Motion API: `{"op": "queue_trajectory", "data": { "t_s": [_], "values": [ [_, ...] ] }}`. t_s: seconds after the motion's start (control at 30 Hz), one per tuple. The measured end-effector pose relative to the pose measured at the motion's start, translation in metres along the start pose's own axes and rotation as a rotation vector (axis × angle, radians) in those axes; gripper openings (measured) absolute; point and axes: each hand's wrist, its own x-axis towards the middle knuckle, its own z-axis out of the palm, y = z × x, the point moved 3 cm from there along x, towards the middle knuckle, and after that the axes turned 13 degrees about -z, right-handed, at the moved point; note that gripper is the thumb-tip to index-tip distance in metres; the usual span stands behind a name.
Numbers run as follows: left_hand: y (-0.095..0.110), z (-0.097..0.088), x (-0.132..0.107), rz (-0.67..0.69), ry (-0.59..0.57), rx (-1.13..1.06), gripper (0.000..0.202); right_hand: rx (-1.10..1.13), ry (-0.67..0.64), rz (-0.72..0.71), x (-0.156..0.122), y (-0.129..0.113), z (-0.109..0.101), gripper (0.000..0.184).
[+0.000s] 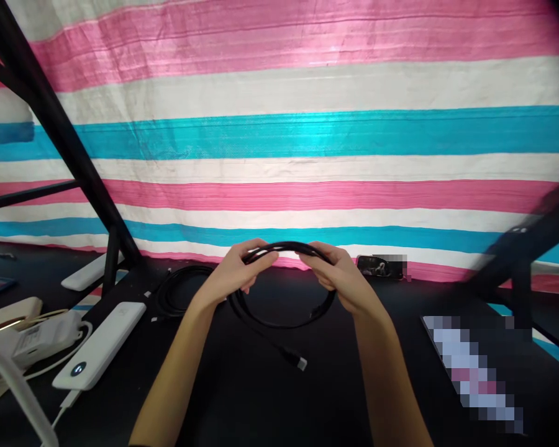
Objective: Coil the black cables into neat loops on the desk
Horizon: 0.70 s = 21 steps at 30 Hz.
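A black cable (279, 325) is wound into a round coil and held up above the black table (261, 403). My left hand (235, 270) grips the coil's upper left side, thumb along the top. On the upper right side my right hand (338, 273) is closed round the same loops. One end with a silvery connector (300, 363) hangs below the coil. Behind my left wrist, a second coiled black cable (170, 292) lies on the table, its connector ends pointing left.
A white power bank (105, 344) with a plugged-in lead lies to the left, beside a white power strip (46, 338). At the back lies a phone (379, 267); a blurred-out flat device (470, 372) is at right. Black metal bars (65, 133) frame a striped sheet (307, 136).
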Motion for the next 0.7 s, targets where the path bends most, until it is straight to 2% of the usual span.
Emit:
{"op": "queue_trajectory", "data": {
  "t_s": [0.1,0.17,0.27,0.37,0.5,0.57,0.7],
  "values": [
    [0.000,0.011,0.002,0.013,0.003,-0.069,0.036,-0.064,-0.058,-0.114,-0.003,-0.005,0.009,0.018],
    [-0.002,0.009,0.005,-0.004,0.032,-0.142,0.042,-0.041,-0.076,-0.117,-0.005,-0.007,0.011,0.022],
    [-0.005,-0.012,0.007,-0.031,0.126,-0.323,0.046,0.086,-0.064,-0.038,-0.005,-0.006,0.009,0.026],
    [-0.007,-0.036,0.005,-0.028,0.231,-0.495,0.045,0.213,-0.101,0.001,-0.003,-0.003,0.010,0.022],
    [-0.005,-0.048,0.001,-0.031,0.256,-0.530,0.044,0.280,-0.209,0.033,-0.001,0.002,0.016,0.040],
    [-0.004,-0.045,-0.001,-0.019,0.202,-0.520,0.044,0.295,-0.177,0.023,0.000,0.003,0.016,0.048],
    [0.000,-0.030,0.000,0.037,0.073,-0.518,0.034,0.391,0.075,0.015,0.005,0.004,0.006,0.060]
  ]
}}
